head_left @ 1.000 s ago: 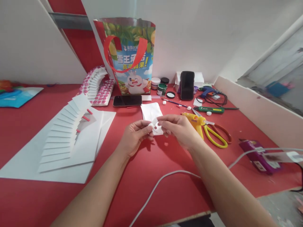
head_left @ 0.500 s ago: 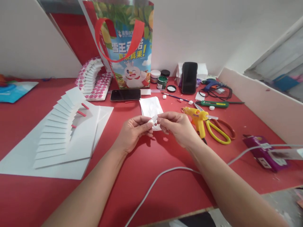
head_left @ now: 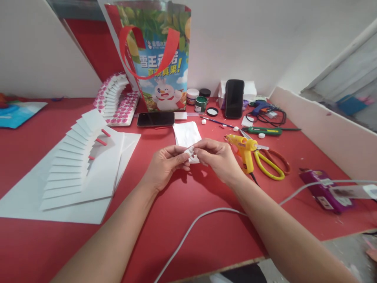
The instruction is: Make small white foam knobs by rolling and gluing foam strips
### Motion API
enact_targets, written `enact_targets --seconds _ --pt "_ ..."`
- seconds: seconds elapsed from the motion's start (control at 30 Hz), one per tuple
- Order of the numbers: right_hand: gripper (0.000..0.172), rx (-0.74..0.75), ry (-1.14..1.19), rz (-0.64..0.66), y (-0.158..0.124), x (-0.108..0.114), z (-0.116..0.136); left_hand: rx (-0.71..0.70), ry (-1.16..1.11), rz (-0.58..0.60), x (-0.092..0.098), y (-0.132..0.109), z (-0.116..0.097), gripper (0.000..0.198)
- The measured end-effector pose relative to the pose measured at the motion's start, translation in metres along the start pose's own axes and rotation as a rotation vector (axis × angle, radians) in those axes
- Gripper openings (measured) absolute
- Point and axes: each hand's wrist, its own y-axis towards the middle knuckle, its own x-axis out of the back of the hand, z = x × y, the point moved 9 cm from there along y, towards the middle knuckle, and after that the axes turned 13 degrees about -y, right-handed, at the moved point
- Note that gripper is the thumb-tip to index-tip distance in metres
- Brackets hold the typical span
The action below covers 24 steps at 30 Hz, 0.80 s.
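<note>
A small white piece (head_left: pixel 189 151), soft-looking and partly covered by fingers, is pinched between my two hands over the middle of the red table. My left hand (head_left: pixel 169 162) grips it between thumb and forefinger. On its other side, my right hand (head_left: pixel 216 157) has its fingertips closed on the same piece. What it is made of I cannot tell. Just beyond and below the hands lies a stack of white paper sheets (head_left: pixel 186 133). A yellow glue gun (head_left: pixel 245 148) rests to the right of my right hand.
On the left, a stepped white card structure (head_left: pixel 66 165) stands on white sheets. Behind are a printed bag (head_left: pixel 165 78), a phone (head_left: pixel 156 119), paint jars (head_left: pixel 200 103) and an upright black phone (head_left: pixel 235 98). Scissors (head_left: pixel 269 167) and a purple box (head_left: pixel 319 188) lie right; a white cable (head_left: pixel 206 213) crosses the front.
My right hand's fingers have shifted slightly left and down, closing in on the white piece. My left hand stays almost where it was. The view has shifted slightly.
</note>
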Motion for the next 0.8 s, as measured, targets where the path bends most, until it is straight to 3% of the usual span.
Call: enact_targets --seconds 0.43,0.8 --pt "0.011 0.322 -0.305 -0.060 -0.005 0.002 0.021 -0.030 0.001 -0.007 0.001 0.002 0.000 0.027" --pt "0.014 0.499 -0.455 -0.082 -0.013 0.000 0.033 -0.056 -0.001 0.010 0.001 0.002 -0.001 0.024"
